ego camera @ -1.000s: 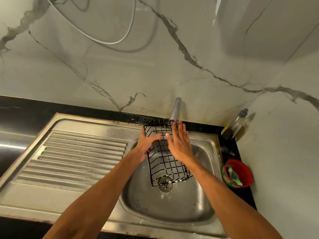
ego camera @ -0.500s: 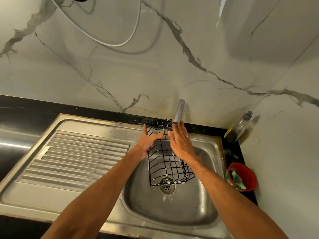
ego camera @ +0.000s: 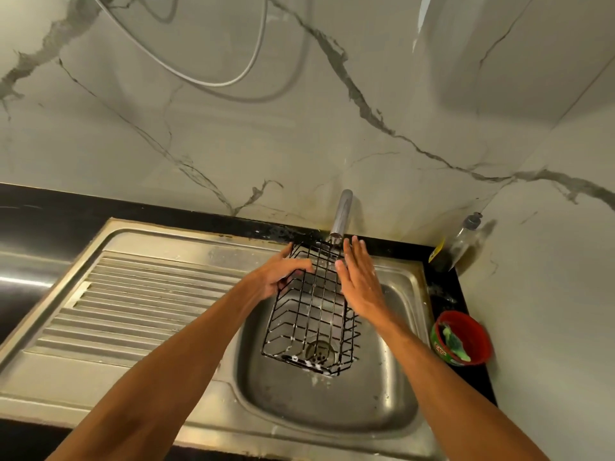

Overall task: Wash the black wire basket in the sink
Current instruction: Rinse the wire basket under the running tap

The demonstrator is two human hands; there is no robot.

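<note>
Veined marble wall (ego camera: 299,134), black countertop (ego camera: 50,207), warm light

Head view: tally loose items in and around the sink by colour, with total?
Black: 1, wire basket, held by the left hand over the sink
Red: 1, tub on the counter
Clear: 1, bottle in the corner
Total: 3

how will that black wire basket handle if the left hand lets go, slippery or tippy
The black wire basket is probably stiff and light: thin open wire. Suds on its lower rim suggest a slippery grip. Propped tilted in the sink, steadied by the left hand, it would likely topple.
</note>
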